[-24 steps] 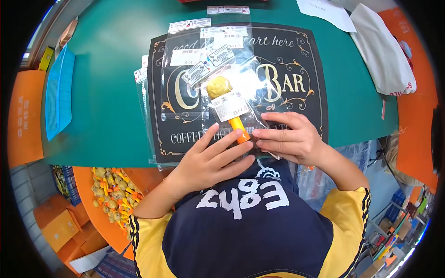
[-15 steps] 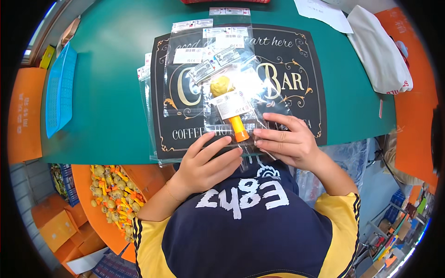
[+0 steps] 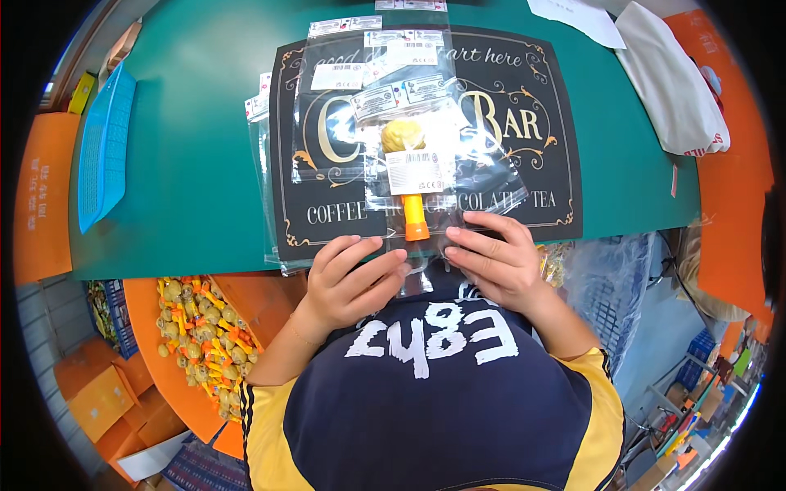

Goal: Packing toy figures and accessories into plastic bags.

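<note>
A clear plastic bag [image 3: 419, 277] lies on the black printed placemat [image 3: 524, 168], its lower end toward me. Inside is a toy with a knobbly yellow ball head [image 3: 404, 136] and a yellow-orange handle [image 3: 415, 214]. A white label [image 3: 416, 172] covers part of it. At the bag's lower end my left hand [image 3: 352, 277] is closed on the left side of the plastic. My right hand [image 3: 496, 260] grips the right side, close to the handle's end. Both thumbs are mostly hidden.
Several flat clear bags [image 3: 336, 49] lie beneath and beyond on the green table [image 3: 196, 106]. A blue basket [image 3: 106, 151] stands at left, a white cloth bag [image 3: 667, 90] at right. Below the left edge, an orange container [image 3: 155, 352] holds many similar toys [image 3: 205, 335].
The bagged toy has turned from a slant to nearly straight, its head end swinging right. Both hands have shifted slightly away from me and stay at the bag's lower end.
</note>
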Motion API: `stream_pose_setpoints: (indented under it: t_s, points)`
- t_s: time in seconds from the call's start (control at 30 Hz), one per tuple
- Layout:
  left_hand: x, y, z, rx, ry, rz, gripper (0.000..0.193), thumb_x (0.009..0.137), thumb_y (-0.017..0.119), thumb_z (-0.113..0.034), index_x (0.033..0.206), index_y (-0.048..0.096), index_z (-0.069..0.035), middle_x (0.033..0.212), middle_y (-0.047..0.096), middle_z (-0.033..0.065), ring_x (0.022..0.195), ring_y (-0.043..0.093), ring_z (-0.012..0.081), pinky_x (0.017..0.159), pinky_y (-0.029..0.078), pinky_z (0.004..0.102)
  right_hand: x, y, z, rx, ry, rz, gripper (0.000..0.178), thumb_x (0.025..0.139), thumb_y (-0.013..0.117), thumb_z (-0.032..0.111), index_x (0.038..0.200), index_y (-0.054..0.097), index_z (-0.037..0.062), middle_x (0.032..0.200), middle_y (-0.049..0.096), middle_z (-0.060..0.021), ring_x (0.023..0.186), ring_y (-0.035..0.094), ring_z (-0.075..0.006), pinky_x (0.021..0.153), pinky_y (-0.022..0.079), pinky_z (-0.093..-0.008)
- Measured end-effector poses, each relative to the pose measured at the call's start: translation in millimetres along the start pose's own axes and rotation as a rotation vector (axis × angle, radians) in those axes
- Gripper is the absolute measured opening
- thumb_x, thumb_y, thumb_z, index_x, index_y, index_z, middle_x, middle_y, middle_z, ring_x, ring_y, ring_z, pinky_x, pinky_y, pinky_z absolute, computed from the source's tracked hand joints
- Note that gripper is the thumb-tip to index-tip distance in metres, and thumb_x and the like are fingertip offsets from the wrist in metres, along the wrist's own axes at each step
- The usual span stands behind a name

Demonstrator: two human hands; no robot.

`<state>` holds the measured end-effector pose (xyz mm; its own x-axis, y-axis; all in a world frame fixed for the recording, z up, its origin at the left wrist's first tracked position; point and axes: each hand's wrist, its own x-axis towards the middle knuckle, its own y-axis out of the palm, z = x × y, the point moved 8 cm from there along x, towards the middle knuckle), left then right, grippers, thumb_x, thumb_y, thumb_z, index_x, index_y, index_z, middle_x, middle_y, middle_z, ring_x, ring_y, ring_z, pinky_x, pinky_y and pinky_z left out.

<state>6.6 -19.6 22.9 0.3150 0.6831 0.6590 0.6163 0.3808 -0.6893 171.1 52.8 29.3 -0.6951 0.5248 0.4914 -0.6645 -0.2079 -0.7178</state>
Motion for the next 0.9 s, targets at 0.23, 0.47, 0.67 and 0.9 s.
stream_pose_setpoints:
  t_s: [0.23,0.47,0.67,0.9]
  points:
    - [-7.7,-6.2,2.6,0.034,-0.013,0.043,0.019,0.073,0.076,-0.012,0.092,0.070,-0.014,0.108,0.068,-0.0031,0.099,0.057,0.0199,0.080,0.049,0.0359,-6.4,7.5,4.8,0.066,0.029,-0.013,0.026,0.069,0.076,0.005,0.095,0.075,0.0088,0.112,0.071,-0.0038,0.097,0.067,-0.0254,0.074,0.051,-0.0324]
    - [-7.0,-18.7,6.3,0.045,-0.069,0.014,0.017,0.074,0.074,-0.013,0.091,0.070,-0.013,0.103,0.069,-0.0048,0.095,0.057,0.0182,0.078,0.046,0.0338,-4.0,15.3,4.2,0.613,0.227,-0.035,0.017,0.074,0.073,-0.008,0.087,0.072,0.0009,0.108,0.071,-0.0167,0.086,0.070,-0.0245,0.077,0.055,-0.0327]
    - [12.6,-37.6,15.1,-0.264,-0.221,-0.201,0.029,0.071,0.077,-0.001,0.096,0.065,-0.011,0.097,0.069,0.0005,0.085,0.062,0.0216,0.074,0.049,0.0326,2.0,22.9,2.9,1.035,0.312,-0.113,0.018,0.085,0.060,-0.015,0.095,0.064,-0.0001,0.116,0.065,-0.0201,0.099,0.069,-0.0295,0.085,0.057,-0.0365]
    - [20.3,-35.7,23.9,-0.643,-0.372,-0.297,0.023,0.083,0.071,0.003,0.100,0.057,-0.006,0.090,0.066,0.0090,0.081,0.066,0.0252,0.074,0.052,0.0343,27.3,12.9,12.2,1.440,0.259,-0.211,0.020,0.093,0.051,-0.012,0.108,0.055,0.0006,0.121,0.059,-0.0253,0.102,0.067,-0.0272,0.089,0.056,-0.0383]
